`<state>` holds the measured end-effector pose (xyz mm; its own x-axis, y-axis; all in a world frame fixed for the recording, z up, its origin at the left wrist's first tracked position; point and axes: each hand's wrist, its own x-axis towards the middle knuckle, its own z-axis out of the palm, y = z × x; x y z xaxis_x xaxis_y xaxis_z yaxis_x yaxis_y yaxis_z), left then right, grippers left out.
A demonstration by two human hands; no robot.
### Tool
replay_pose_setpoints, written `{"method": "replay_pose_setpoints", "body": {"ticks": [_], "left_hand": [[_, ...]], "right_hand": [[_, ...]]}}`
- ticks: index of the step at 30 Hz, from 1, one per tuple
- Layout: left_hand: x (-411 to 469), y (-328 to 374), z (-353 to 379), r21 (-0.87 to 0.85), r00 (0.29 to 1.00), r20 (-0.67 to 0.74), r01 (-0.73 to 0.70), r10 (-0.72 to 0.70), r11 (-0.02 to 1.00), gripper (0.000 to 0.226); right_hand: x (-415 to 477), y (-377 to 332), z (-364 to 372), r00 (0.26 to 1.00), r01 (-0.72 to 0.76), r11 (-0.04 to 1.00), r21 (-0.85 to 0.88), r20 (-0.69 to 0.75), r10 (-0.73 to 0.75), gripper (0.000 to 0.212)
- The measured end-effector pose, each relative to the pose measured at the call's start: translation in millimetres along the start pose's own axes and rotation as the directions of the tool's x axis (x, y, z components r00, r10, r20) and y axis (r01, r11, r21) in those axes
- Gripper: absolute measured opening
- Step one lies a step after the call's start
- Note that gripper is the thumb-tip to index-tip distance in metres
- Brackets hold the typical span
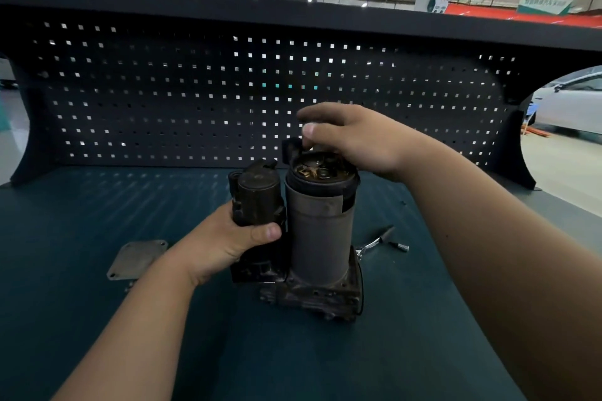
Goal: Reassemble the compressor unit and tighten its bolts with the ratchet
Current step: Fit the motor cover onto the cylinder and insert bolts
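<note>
**Now: steadying the compressor unit, handling notes**

Currently the compressor unit (306, 257) is standing upright on the dark surface (97, 319), near its middle, resting on its cast base (312, 298).

My left hand (228, 244) is gripping the small cylinder (257, 195) on the unit's left side, with fingers wrapped behind it and the thumb across the front. My right hand (355, 140) is hovering over the open top of the tall cylinder (321, 221), thumb and forefinger drawn together. The frame is blurred there, so I cannot tell whether they are pinching a small part.

Handling, as judgement:
- All metal and rigid, so probably heavy for its size. It is standing tall on a narrow base, so I am expecting it to tip if the left hand lets go while the right is pushing on top.
- The surfaces are looking grimy and possibly oily, so I am treating them as slippery. The small cylinder and the ribbed base are offering better purchase than the smooth tall sleeve.
- The internals showing at the open top are looking delicate, so I am keeping force off them.

A flat cover plate (136, 259) is lying on the surface to the left, apart from the unit. A chrome tool, likely the ratchet (378, 239), is lying just right of the base, partly hidden behind it.
</note>
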<state>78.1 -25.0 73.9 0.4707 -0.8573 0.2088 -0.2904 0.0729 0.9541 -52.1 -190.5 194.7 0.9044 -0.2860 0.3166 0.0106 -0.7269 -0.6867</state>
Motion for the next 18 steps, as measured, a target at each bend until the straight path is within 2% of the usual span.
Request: {"method": "replay_pose_setpoints", "body": {"ticks": [3,7,10,13,15,17,18], "left_hand": [[0.1,-0.2,0.0,0.022,1.000,-0.006,-0.003,0.003,1.000,0.104],[0.6,-0.7,-1.7,0.029,1.000,-0.001,0.003,-0.003,1.000,0.104],[-0.2,-0.5,-3.6,0.029,1.000,0.012,0.005,-0.005,1.000,0.106],[-2.2,1.2,-5.7,0.039,1.000,0.024,-0.011,0.010,0.999,0.118],[-2.0,9.3,-0.3,0.008,0.997,0.003,-0.080,0.080,0.997,0.131],[-0.2,16.1,5.0,-0.085,0.980,-0.096,-0.185,0.176,0.979,0.147],[0.7,19.5,6.6,-0.099,0.967,-0.159,-0.214,0.197,0.972,0.147]], "right_hand": [[-10.1,11.5,-0.4,0.997,-0.023,0.991,0.133,-0.070,0.032,0.013],[-25.5,21.8,-1.2,0.992,0.000,0.989,0.147,-0.123,0.019,0.015],[-31.1,18.7,-3.4,0.995,0.003,0.992,0.126,-0.096,0.009,0.016],[-33.3,14.3,-4.8,0.999,-0.015,0.989,0.148,-0.046,0.022,0.016],[-36.5,13.1,-3.3,0.999,-0.007,0.986,0.166,-0.036,0.013,0.019],[-40.4,13.8,0.0,0.999,0.006,0.987,0.161,-0.054,0.003,0.021],[-41.9,14.7,2.2,0.998,0.011,0.989,0.144,-0.070,0.000,0.022]]}}
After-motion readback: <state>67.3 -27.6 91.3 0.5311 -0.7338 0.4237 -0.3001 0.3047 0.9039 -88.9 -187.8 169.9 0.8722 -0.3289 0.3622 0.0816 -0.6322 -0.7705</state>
